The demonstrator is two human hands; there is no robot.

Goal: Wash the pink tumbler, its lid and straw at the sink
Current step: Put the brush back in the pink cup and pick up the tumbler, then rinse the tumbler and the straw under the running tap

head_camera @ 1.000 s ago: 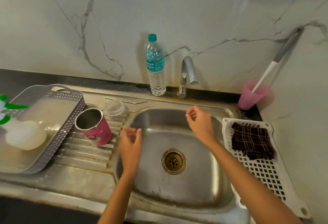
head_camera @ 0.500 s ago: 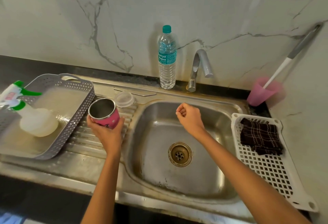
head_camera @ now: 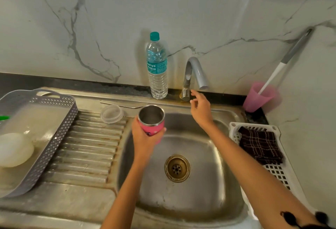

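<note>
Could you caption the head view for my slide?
Left hand holds pink tumbler over the sink; right hand reaches toward the tap.

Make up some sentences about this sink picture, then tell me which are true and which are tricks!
1. The left hand holds the pink tumbler. True.
2. The lid is on the tumbler. False: it lies on the drainboard.
3. Water pours from the tap. False: no water shows.
4. The right hand is near the tap's base. True.
5. The water bottle lies on its side. False: it stands upright by the wall.
</note>
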